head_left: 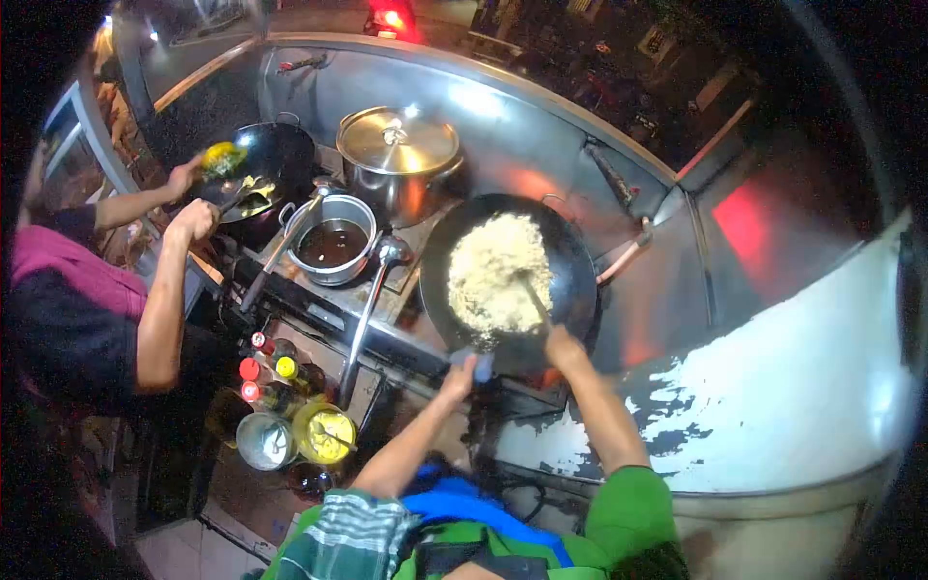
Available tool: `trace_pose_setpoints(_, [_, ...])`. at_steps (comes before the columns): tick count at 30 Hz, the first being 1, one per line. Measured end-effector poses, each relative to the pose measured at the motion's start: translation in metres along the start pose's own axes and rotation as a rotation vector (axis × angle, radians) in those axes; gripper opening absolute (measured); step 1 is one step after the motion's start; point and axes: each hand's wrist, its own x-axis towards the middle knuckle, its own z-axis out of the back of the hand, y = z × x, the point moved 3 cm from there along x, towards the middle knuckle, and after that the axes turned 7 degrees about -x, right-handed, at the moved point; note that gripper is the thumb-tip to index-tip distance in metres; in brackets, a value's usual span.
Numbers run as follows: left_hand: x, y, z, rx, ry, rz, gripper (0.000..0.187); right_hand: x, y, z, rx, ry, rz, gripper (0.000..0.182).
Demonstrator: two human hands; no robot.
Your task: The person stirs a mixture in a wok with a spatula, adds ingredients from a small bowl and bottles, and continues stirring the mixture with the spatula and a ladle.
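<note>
A large black wok [577,275] stands in front of me with a pale heap of food [495,266] in it, rice or noodles, too blurred to tell. My right hand [565,350] is closed around the handle of a spatula [535,300], whose blade is down in the food. At the wok's near rim, my left hand [458,377] is closed on a bluish-grey cloth [481,365]. The cloth covers that part of the rim, so any handle under it is hidden.
Left of the wok are a lidded steel pot [398,145], a pot of dark liquid [362,266] and a long ladle [365,314]. Bottles [249,370] and a yellow tub [324,435] stand lower left. A co-worker [87,309] cooks at another wok [285,155].
</note>
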Motion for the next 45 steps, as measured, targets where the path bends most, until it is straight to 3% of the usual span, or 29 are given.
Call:
trace_pose_setpoints(2, [-0.011, -0.031, 0.0, -0.742, 0.035, 0.481, 0.067, -0.025, -0.004, -0.019, -0.251, 0.229, 0.189, 0.03])
trace_pose_setpoints(3, [-0.015, -0.048, 0.005, -0.799, 0.056, 0.529, 0.052, -0.038, -0.008, -0.041, -0.376, 0.353, 0.321, 0.03])
trace_pose_setpoints(5, [0.01, -0.021, -0.012, -0.754, 0.008, 0.476, 0.048, -0.05, -0.003, -0.057, -0.485, 0.467, 0.44, 0.033])
trace_pose_setpoints(7, [-0.014, -0.004, -0.02, -0.689, -0.049, 0.454, 0.044, -0.054, 0.007, -0.014, -0.471, 0.418, 0.355, 0.037])
trace_pose_setpoints(8, [-0.042, -0.023, -0.018, -0.672, -0.106, 0.518, 0.044, -0.056, 0.005, 0.012, -0.365, 0.321, 0.251, 0.036])
trace_pose_setpoints(10, [-0.084, -0.079, -0.001, -0.71, -0.155, 0.603, 0.045, -0.063, -0.006, 0.069, -0.373, 0.233, 0.28, 0.042])
trace_pose_setpoints(12, [-0.127, -0.108, 0.011, -0.906, -0.078, 0.686, 0.047, -0.081, -0.028, 0.114, -0.316, 0.155, 0.565, 0.039])
trace_pose_setpoints(13, [-0.125, -0.096, 0.007, -0.862, -0.077, 0.584, 0.045, -0.083, -0.032, 0.124, -0.261, 0.196, 0.582, 0.038])
trace_pose_setpoints(15, [-0.118, -0.085, 0.007, -0.857, -0.032, 0.639, 0.043, -0.085, -0.02, 0.122, -0.205, 0.254, 0.598, 0.036])
trace_pose_setpoints(17, [-0.104, -0.11, 0.017, -0.788, 0.012, 0.68, 0.037, -0.083, 0.014, 0.11, -0.192, 0.204, 0.386, 0.033])
trace_pose_setpoints(20, [-0.128, -0.046, 0.008, -0.779, -0.011, 0.576, 0.036, -0.07, 0.007, 0.091, -0.301, -0.063, 0.416, 0.033])
trace_pose_setpoints(21, [-0.156, -0.051, 0.013, -0.87, -0.025, 0.594, 0.035, -0.1, 0.005, 0.118, -0.307, -0.119, 0.421, 0.034])
trace_pose_setpoints(22, [-0.196, -0.069, 0.024, -0.954, -0.048, 0.638, 0.035, -0.116, -0.008, 0.132, -0.361, -0.104, 0.434, 0.035])
trace_pose_setpoints(25, [-0.225, -0.124, 0.04, -0.985, -0.054, 0.804, 0.034, -0.171, -0.01, 0.175, -0.421, 0.063, 0.429, 0.034])
trace_pose_setpoints(27, [-0.174, -0.091, 0.016, -1.081, -0.05, 0.697, 0.033, -0.154, -0.017, 0.15, -0.421, 0.106, 0.588, 0.031])
trace_pose_setpoints(28, [-0.142, -0.063, 0.005, -0.893, -0.104, 0.699, 0.035, -0.142, -0.002, 0.133, -0.387, 0.064, 0.55, 0.03])
trace_pose_setpoints(29, [-0.12, -0.044, -0.005, -0.95, 0.042, 0.584, 0.061, -0.131, 0.011, 0.114, -0.354, 0.027, 0.507, 0.029])
trace_pose_setpoints(30, [-0.119, -0.075, 0.001, -0.86, -0.093, 0.698, 0.058, -0.107, 0.009, 0.083, -0.33, -0.03, 0.507, 0.03])
trace_pose_setpoints(31, [-0.105, -0.029, -0.009, -0.798, -0.086, 0.577, 0.05, -0.098, 0.008, 0.069, -0.28, -0.056, 0.487, 0.031])
trace_pose_setpoints(32, [-0.112, -0.024, -0.009, -0.77, -0.089, 0.526, 0.045, -0.104, 0.011, 0.067, -0.244, -0.167, 0.375, 0.03])
trace_pose_setpoints(33, [-0.118, -0.02, -0.008, -0.742, -0.092, 0.475, 0.041, -0.109, 0.0, 0.065, -0.162, -0.246, 0.394, 0.032])
trace_pose_setpoints(35, [-0.191, -0.08, 0.018, -0.791, -0.083, 0.565, 0.038, -0.128, -0.028, 0.06, -0.085, -0.311, 0.404, 0.035])
trace_pose_setpoints(37, [-0.217, -0.077, 0.025, -0.822, -0.046, 0.72, 0.038, -0.159, -0.05, 0.064, 0.248, -0.287, 0.319, 0.039])
trace_pose_setpoints(38, [-0.215, -0.077, 0.02, -0.821, -0.051, 0.75, 0.038, -0.167, -0.06, 0.054, 0.243, -0.26, 0.309, 0.039])
trace_pose_setpoints(40, [-0.183, -0.11, 0.017, -0.978, -0.03, 0.675, 0.041, -0.173, -0.071, 0.038, 0.656, -0.114, 0.31, 0.042])
trace_pose_setpoints(41, [-0.155, -0.086, 0.007, -0.925, -0.098, 0.68, 0.042, -0.173, -0.077, 0.024, 0.873, 0.057, 0.226, 0.042])
trace_pose_setpoints(43, [-0.107, -0.048, -0.01, -0.885, -0.172, 0.667, 0.043, -0.179, -0.075, 0.003, 1.163, 0.131, 0.207, 0.038])
trace_pose_setpoints(44, [-0.092, -0.047, -0.009, -0.746, -0.218, 0.517, 0.043, -0.176, -0.075, -0.011, 1.24, 0.136, 0.202, 0.033])
trace_pose_setpoints(45, [-0.077, -0.05, -0.006, -0.603, -0.261, 0.367, 0.042, -0.175, -0.078, -0.033, 1.311, 0.282, 0.159, 0.028])
